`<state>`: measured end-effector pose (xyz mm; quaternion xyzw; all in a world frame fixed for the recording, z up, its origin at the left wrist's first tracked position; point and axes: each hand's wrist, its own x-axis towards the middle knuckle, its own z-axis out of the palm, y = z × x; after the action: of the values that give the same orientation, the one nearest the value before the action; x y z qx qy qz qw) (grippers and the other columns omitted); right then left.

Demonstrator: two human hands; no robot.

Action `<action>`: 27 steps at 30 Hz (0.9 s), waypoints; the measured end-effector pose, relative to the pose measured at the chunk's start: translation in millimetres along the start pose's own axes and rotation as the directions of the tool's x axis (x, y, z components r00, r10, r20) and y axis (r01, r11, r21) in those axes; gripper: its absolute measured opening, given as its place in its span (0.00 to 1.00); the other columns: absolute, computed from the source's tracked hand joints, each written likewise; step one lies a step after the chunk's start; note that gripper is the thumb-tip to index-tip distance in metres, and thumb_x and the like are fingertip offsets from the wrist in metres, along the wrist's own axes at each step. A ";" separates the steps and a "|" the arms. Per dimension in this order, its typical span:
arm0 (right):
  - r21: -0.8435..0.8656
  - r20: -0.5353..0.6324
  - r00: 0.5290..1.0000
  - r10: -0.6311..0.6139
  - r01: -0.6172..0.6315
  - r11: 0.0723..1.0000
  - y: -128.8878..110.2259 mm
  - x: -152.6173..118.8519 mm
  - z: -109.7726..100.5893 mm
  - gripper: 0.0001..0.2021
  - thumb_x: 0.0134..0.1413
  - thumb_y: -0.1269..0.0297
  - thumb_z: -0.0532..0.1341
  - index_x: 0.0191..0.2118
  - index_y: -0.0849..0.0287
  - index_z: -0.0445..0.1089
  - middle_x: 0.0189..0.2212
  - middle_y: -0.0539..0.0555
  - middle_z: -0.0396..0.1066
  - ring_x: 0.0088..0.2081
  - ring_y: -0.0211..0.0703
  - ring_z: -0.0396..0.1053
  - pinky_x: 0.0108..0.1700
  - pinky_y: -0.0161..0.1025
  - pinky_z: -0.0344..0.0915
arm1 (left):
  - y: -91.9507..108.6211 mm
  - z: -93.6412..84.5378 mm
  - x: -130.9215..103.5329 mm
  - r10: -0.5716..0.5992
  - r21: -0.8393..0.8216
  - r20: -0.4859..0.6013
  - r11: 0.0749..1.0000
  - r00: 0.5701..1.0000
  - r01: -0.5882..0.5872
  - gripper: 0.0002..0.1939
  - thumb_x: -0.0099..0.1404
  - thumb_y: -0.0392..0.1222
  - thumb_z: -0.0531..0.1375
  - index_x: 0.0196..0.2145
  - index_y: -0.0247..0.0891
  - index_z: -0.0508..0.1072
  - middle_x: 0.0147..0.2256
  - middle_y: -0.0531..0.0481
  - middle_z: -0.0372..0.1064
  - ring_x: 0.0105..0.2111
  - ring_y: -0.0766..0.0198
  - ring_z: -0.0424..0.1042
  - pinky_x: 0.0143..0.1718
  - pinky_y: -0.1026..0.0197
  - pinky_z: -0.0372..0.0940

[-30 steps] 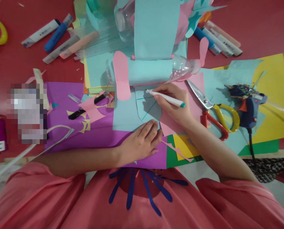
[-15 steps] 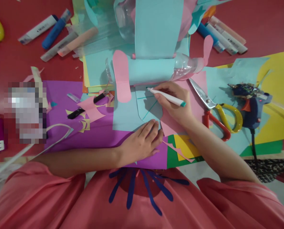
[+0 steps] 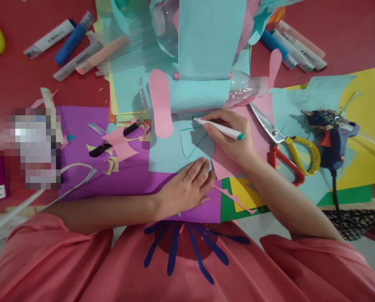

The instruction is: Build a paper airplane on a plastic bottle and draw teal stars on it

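Observation:
A white marker with a green end [image 3: 221,127] is pinched in my right hand [image 3: 233,134], its tip at the upper part of a light blue sheet [image 3: 163,157]. Green lines and a rounded outline are drawn on that sheet. My left hand [image 3: 190,182] lies flat with fingers stretched over the sheet's lower edge. Just beyond the marker lies a clear plastic bottle [image 3: 242,90] wrapped in light blue paper, with a pink paper strip [image 3: 160,102] at its left end and a pink blade shape [image 3: 274,69] at its cap end.
Scissors [image 3: 278,142] with red and yellow handles lie right of my right hand, beside a blue glue gun [image 3: 335,142]. Several markers [image 3: 75,40] lie at the back left, more markers [image 3: 297,48] at the back right. Paper scraps [image 3: 121,147] lie on a purple sheet [image 3: 80,121].
The marker tip has shifted very slightly left on the sheet. The wrapped bottle and its pink pieces sit slightly nearer to me. My left hand has stayed in place.

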<state>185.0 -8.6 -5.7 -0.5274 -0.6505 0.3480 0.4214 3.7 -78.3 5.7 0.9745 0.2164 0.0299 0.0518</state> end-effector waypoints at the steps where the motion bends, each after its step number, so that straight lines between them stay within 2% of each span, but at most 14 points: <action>1: -0.003 -0.001 1.000 0.006 -0.006 1.000 -0.3 0.0 0.0 0.04 0.57 0.62 0.62 0.35 0.54 0.73 0.32 0.50 0.77 0.33 0.39 0.73 0.35 0.39 0.70 | 0.0 -0.2 0.1 0.001 -0.010 0.013 1.000 1.000 -0.001 0.27 0.71 0.52 0.54 0.58 0.26 0.63 0.58 0.29 0.64 0.60 0.45 0.63 0.60 0.49 0.60; 6: -0.026 0.018 1.000 0.008 -0.008 1.000 -3.0 -0.2 -0.9 0.04 0.57 0.63 0.61 0.34 0.54 0.74 0.32 0.51 0.77 0.34 0.42 0.73 0.36 0.41 0.70 | 0.3 0.3 -0.3 -0.001 0.002 0.019 1.000 1.000 0.001 0.28 0.71 0.52 0.54 0.58 0.27 0.62 0.58 0.29 0.63 0.60 0.45 0.63 0.59 0.49 0.60; 10: -0.030 0.022 0.999 -0.029 0.030 0.999 -4.4 0.3 -1.7 0.04 0.57 0.66 0.61 0.32 0.55 0.72 0.29 0.51 0.76 0.33 0.41 0.71 0.35 0.40 0.68 | 1.1 1.3 -0.6 -0.007 -0.008 -0.005 1.000 1.000 0.007 0.28 0.70 0.52 0.55 0.58 0.26 0.62 0.58 0.28 0.64 0.59 0.44 0.64 0.59 0.49 0.60; 16: -0.057 0.042 0.999 -0.026 0.028 0.998 -1.8 0.6 -1.6 0.06 0.56 0.66 0.60 0.29 0.55 0.71 0.27 0.51 0.73 0.32 0.41 0.70 0.36 0.41 0.67 | 1.3 2.0 -0.6 -0.009 -0.018 0.023 1.000 1.000 0.010 0.28 0.70 0.52 0.55 0.59 0.26 0.62 0.59 0.28 0.62 0.60 0.44 0.63 0.59 0.49 0.60; 27: -0.003 0.057 0.992 -0.109 0.110 0.994 0.4 2.0 -0.3 0.09 0.56 0.65 0.60 0.25 0.53 0.67 0.27 0.51 0.74 0.33 0.44 0.72 0.39 0.45 0.69 | 0.8 1.6 -0.3 0.000 0.040 -0.047 0.999 0.999 0.002 0.27 0.70 0.53 0.55 0.56 0.26 0.63 0.55 0.30 0.67 0.58 0.45 0.66 0.59 0.50 0.60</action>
<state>185.2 -6.6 -5.6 -0.4821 -0.6911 0.3372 0.4199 3.9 -79.3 4.2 0.9742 0.2188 0.0485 0.0270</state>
